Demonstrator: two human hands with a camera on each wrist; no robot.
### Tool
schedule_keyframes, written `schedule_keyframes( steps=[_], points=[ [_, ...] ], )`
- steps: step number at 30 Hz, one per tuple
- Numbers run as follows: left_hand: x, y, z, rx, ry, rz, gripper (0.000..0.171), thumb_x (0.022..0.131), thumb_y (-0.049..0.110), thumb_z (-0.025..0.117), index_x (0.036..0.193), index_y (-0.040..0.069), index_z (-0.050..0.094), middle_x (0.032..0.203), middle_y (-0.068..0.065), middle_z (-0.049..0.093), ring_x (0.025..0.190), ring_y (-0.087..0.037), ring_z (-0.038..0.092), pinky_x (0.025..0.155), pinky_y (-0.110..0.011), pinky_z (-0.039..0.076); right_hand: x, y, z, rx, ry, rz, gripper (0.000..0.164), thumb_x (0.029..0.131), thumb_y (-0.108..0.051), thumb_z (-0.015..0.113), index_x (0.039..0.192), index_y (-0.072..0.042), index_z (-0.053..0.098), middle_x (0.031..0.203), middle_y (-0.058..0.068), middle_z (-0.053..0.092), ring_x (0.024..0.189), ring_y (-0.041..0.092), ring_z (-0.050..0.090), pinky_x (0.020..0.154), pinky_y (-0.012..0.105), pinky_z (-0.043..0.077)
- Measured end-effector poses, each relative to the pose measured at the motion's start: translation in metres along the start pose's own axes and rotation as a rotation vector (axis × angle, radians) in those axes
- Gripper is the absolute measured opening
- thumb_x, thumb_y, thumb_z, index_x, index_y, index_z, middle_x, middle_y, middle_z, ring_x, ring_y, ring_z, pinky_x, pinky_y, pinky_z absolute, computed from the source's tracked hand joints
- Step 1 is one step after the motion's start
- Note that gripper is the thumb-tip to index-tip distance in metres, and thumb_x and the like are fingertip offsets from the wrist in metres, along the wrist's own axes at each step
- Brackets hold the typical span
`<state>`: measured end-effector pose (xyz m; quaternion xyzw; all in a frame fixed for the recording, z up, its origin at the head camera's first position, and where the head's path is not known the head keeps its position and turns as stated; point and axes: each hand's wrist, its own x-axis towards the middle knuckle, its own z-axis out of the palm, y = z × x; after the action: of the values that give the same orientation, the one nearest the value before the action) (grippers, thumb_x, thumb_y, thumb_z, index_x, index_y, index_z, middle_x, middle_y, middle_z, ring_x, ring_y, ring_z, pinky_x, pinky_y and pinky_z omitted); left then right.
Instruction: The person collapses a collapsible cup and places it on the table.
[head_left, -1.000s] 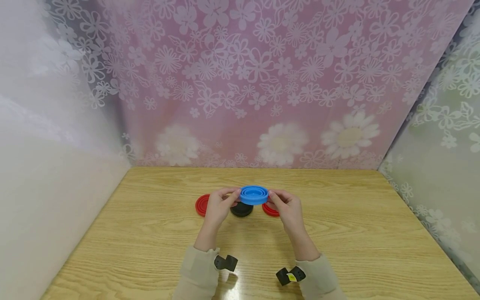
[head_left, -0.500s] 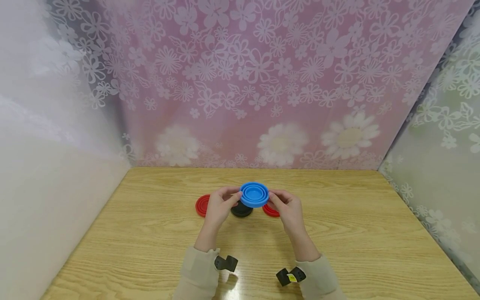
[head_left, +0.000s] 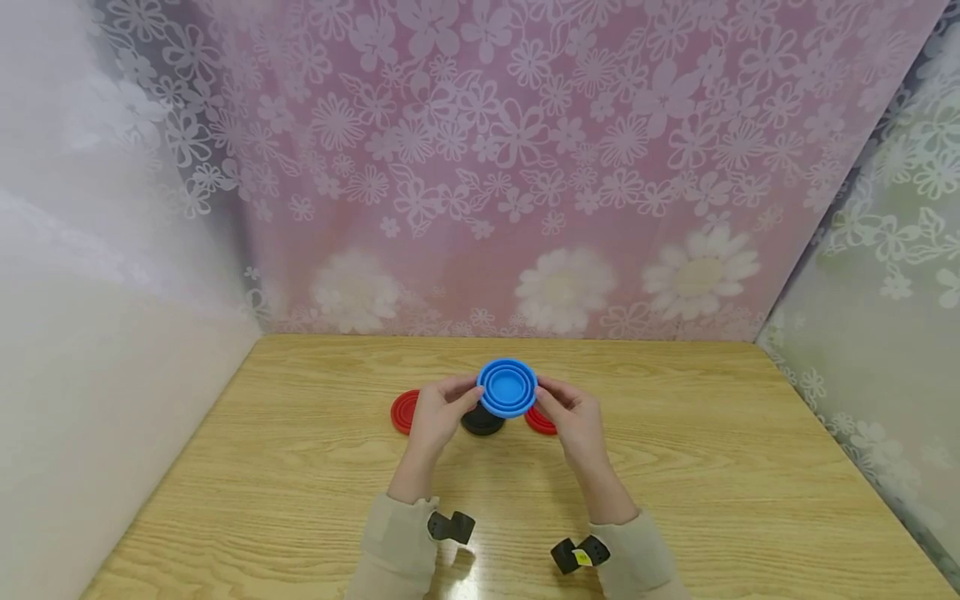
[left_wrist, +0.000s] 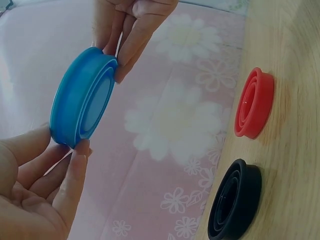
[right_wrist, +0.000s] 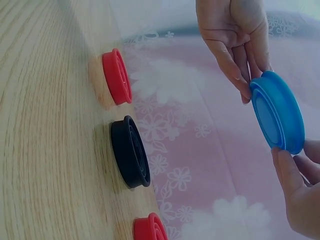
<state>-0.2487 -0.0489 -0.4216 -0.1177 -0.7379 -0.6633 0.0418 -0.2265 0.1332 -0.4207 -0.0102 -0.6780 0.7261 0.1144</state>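
A blue collapsible cup (head_left: 507,387), pressed flat into concentric rings, is held up above the table between both hands. My left hand (head_left: 438,414) pinches its left edge with thumb and fingers, and my right hand (head_left: 576,416) pinches the opposite edge. In the head view its ringed face tilts toward the camera. Beneath and behind the hands lie a black collapsed cup (head_left: 483,421), partly covered by the blue one, a red collapsed cup (head_left: 403,412) at the left and another red cup (head_left: 542,422) at the right, both partly hidden by the hands.
The cups rest on a wooden table (head_left: 315,483). A pink floral curtain (head_left: 480,183) stands at its back edge, with a pale panel (head_left: 112,292) on the left and a floral panel (head_left: 892,283) on the right. Each wrist wears a small black camera (head_left: 452,527).
The blue cup has tilted so that its ringed face turns more toward the head camera. Both hands keep their pinch and stay nearly in place. The cups on the table have not moved.
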Motion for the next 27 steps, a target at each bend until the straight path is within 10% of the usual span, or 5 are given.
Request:
schedule_keyframes(
  steps=[17,27],
  points=[
    [0.002,-0.007,0.005,0.056,-0.038,0.017,0.029,0.082,0.014,0.063,0.107,-0.001,0.062,0.1,-0.014,0.062,0.081,-0.022,0.061,0.063,-0.03,0.052,0.002,0.01,-0.007,0.019,-0.023,0.0,0.026,0.084,0.0,0.057,0.108,0.009,0.058,0.104,0.021,0.058,0.083,0.014,0.061,0.078,0.039,0.046],
    [0.007,-0.017,0.035,0.115,-0.083,0.04,0.024,0.083,0.007,0.061,0.104,-0.004,0.062,0.089,-0.013,0.062,0.072,-0.018,0.06,0.058,-0.025,0.051,0.006,0.013,-0.033,-0.025,0.019,0.044,0.028,0.084,0.001,0.057,0.108,0.015,0.054,0.098,0.017,0.06,0.079,0.009,0.06,0.077,0.032,0.048]
  ],
)
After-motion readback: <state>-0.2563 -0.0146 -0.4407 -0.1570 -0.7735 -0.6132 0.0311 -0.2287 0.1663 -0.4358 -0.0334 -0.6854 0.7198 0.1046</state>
